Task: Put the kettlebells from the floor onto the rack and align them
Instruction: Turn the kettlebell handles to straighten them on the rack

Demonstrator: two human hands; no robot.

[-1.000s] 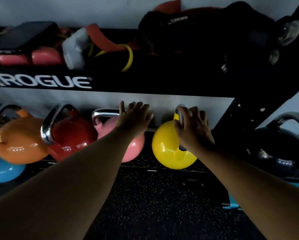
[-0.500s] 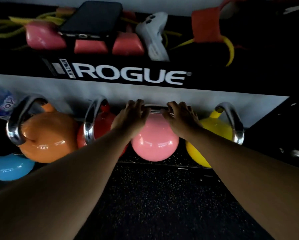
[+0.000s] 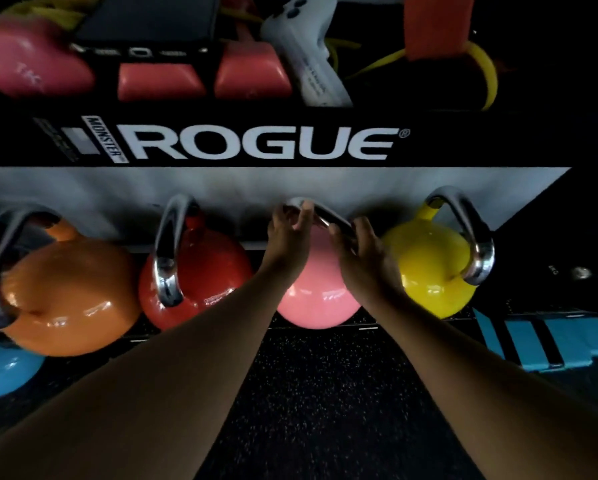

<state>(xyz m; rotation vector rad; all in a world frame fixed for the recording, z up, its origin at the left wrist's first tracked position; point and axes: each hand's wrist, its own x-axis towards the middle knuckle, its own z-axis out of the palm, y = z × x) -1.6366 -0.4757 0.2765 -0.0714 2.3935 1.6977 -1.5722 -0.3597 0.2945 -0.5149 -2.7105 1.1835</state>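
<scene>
Pink kettlebell (image 3: 316, 299) is sitting on the lower shelf of the rack (image 3: 256, 174), third in a row of four, its steel handle (image 3: 328, 216) pointing up and back toward the wall. Both hands are gripping that handle: left hand (image 3: 288, 233) is curling its fingers over the handle's left end, right hand (image 3: 366, 258) is wrapping the right side, fingers closed around the steel. Both forearms are reaching in from the near edge.

Yellow kettlebell (image 3: 429, 268) is standing just beside it on the right, handle turned to the right, nearest the rack's right upright. Red kettlebell (image 3: 200, 278) is sitting just left of the pink one, handle edge-on toward the viewer. Orange kettlebell (image 3: 72, 299) is next on the left, touching or nearly touching the red one; cannot tell which. A blue kettlebell (image 3: 3, 372) is showing low at the left edge, below the orange one.

Upper shelf is carrying a dark phone (image 3: 152, 26) lying on pink dumbbells (image 3: 30, 64), a white handheld device (image 3: 308, 57), and yellow bands (image 3: 484, 67). Speckled black floor (image 3: 325, 410) is lying below the rack.
</scene>
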